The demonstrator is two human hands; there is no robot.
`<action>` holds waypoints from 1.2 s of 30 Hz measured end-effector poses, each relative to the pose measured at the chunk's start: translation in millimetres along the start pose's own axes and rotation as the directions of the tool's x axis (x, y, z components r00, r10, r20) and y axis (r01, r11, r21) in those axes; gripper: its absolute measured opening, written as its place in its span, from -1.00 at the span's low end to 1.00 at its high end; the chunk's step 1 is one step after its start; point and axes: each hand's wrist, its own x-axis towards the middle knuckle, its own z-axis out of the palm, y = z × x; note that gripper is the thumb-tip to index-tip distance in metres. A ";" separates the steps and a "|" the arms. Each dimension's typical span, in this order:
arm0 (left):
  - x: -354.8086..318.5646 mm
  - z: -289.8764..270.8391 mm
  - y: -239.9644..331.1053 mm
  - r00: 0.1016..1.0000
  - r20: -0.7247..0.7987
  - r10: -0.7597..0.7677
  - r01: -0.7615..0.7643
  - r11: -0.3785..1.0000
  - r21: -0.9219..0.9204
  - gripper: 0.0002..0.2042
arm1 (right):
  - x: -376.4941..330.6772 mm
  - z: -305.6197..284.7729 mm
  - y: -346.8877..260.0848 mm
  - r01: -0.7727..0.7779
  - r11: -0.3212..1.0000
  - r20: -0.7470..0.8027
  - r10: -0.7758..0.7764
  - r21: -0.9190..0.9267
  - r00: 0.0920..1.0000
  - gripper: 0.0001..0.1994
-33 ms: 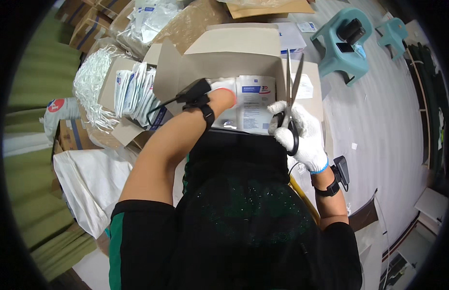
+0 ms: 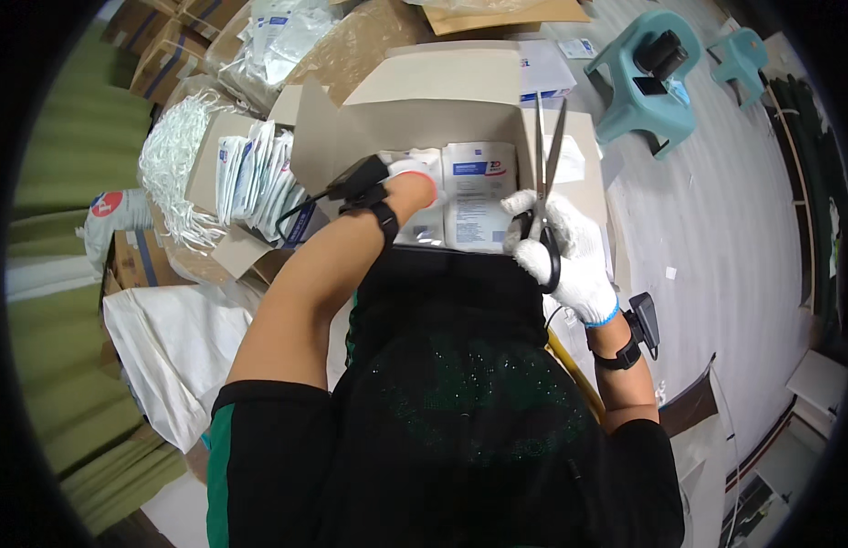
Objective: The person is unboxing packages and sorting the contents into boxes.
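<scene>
An open cardboard box [image 2: 442,111] stands right in front of me. White packets [image 2: 479,196] with blue and red print lie side by side in it. My left hand [image 2: 413,168], in a white glove, reaches down over the packets at the left; its fingers are hidden by the wrist and forearm. At the box's right edge my right hand [image 2: 579,251], in a white knitted glove, is closed round the black handles of a pair of scissors [image 2: 544,160]. The blades point away from me and stand slightly apart.
A smaller box at the left holds a row of upright packets [image 2: 253,173], beside a bundle of white strings [image 2: 179,169]. White sacking [image 2: 173,338] lies nearer me. At the far right is a teal stool [image 2: 657,100] with dark items on it. A white box [image 2: 544,68] stands behind.
The open box and my left hand appear slightly further left in the picture. The scissors stay in my right hand.
</scene>
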 end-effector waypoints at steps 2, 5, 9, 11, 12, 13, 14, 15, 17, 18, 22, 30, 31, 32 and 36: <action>-18.2 -28.9 9.4 0.977 0.210 -0.025 0.024 1.000 0.006 -0.27 | -3.6 -2.7 3.7 -0.005 0.998 -0.015 0.004 -0.062 1.000 -0.58; -47.3 -54.0 25.4 0.957 0.251 -0.145 0.149 0.989 0.003 -0.20 | -4.7 1.7 3.4 0.021 0.995 -0.010 -0.022 -0.096 1.000 -0.59; -44.2 -54.0 23.9 0.946 0.248 -0.210 0.229 0.972 -0.050 -0.19 | -2.5 0.1 7.7 0.072 0.985 0.003 -0.072 -0.156 0.997 -0.58; -42.8 -60.8 16.8 0.943 0.282 -0.173 0.212 0.971 -0.113 -0.19 | -3.9 -2.9 4.0 0.022 0.983 0.013 -0.020 -0.182 1.000 -0.58; -43.5 -67.8 12.0 0.943 0.295 -0.155 0.204 0.968 -0.144 -0.19 | -4.0 -2.8 4.2 0.044 0.983 0.003 -0.045 -0.176 0.999 -0.58; -39.4 -66.0 3.8 0.953 0.270 -0.137 0.198 0.957 -0.212 -0.20 | -4.4 -2.7 4.4 0.067 0.983 -0.007 -0.069 -0.170 0.998 -0.59; -34.6 -61.4 -5.3 0.962 0.244 -0.121 0.189 0.941 -0.280 -0.21 | -4.3 -2.6 4.6 0.090 0.982 -0.017 -0.094 -0.165 0.995 -0.59; -37.0 -63.1 -8.2 0.970 0.218 -0.105 0.178 0.921 -0.346 -0.22 | -4.9 -3.3 6.3 0.082 0.985 -0.020 -0.086 -0.154 0.996 -0.59; -43.2 -67.3 -17.0 0.974 0.216 -0.072 0.161 0.888 -0.430 -0.24 | -5.2 -4.4 10.0 0.067 0.989 -0.026 -0.071 -0.133 0.997 -0.59; -47.6 -76.5 -15.2 0.976 0.214 -0.048 0.145 0.871 -0.470 -0.26 | -5.9 -5.4 8.8 0.060 0.989 -0.029 -0.064 -0.137 0.997 -0.59; -56.4 -102.6 -11.0 0.917 0.387 -0.098 0.308 0.790 -0.530 -0.32 | -6.8 -8.8 7.5 0.039 0.984 -0.022 -0.044 -0.171 0.999 -0.59; -46.3 -98.4 -45.9 0.946 0.312 -0.087 0.216 0.886 -0.410 -0.49 | -5.9 -6.1 3.5 0.023 0.979 -0.020 -0.028 -0.200 0.999 -0.59; -53.4 -105.5 -35.4 0.948 0.292 -0.123 0.222 0.916 -0.335 -0.50 | -4.9 -6.1 4.0 0.020 0.975 -0.018 -0.025 -0.223 1.000 -0.59; -61.3 -109.4 -21.7 0.950 0.268 -0.159 0.230 0.939 -0.258 -0.51 | -3.7 -5.8 4.1 0.018 0.969 -0.016 -0.022 -0.245 1.000 -0.59; -93.6 -109.9 4.1 0.979 0.145 -0.141 0.149 0.988 -0.051 -0.61 | 3.9 1.9 -12.8 -0.054 0.984 0.013 0.057 -0.170 0.998 -0.62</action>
